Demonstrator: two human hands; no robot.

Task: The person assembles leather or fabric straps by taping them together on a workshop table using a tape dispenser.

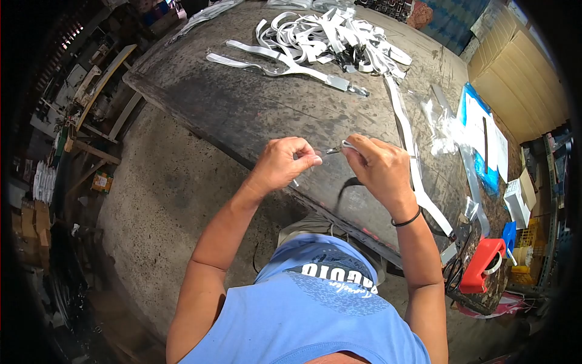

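Observation:
My left hand [284, 162] is held up over the table's near edge, thumb and forefinger pinched together. Something small and clear or whitish seems to be at its fingertips, too fine to name. Facing it, my right hand [382, 168] is closed around a small metal-tipped piece [333, 150] with a whitish part by the forefinger. The metal tip points at my left fingertips. Beyond my hands, a white forked strap [291, 65] with a metal-like end lies flat. A long white strap [401, 115] runs along the table past my right wrist.
A tangled pile of white straps [330, 36] covers the back of the dark worn table [242, 109]. At right are clear plastic bags [441, 127], a blue packet with papers [479, 121], a small white box [517, 203] and a red tape dispenser [483, 266].

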